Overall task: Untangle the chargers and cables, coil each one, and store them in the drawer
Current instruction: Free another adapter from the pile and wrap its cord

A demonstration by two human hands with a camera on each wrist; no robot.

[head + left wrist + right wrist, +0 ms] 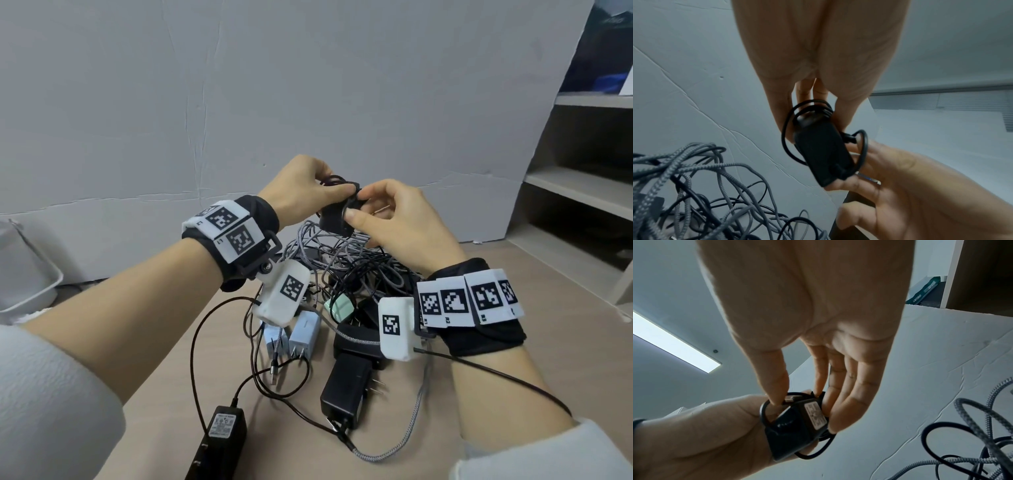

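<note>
Both hands are raised above the pile and hold one small black charger (334,219) (822,152) (795,426) with its thin black cable wound around it. My left hand (308,192) (813,91) grips the charger's top end and the cable loops between thumb and fingers. My right hand (387,216) (818,386) pinches the charger's lower end, thumb on one side and fingers on the other. Below them on the tan table (428,428) lies a tangle of grey braided and black cables (346,263) (701,191) (970,443).
Near the table's front lie two pale blue plugs (294,337), a mint green plug (340,306), a black adapter (346,387) and a long black adapter (222,435). A white bin (30,274) stands at left. Open shelves (582,192) stand at right, a grey board behind.
</note>
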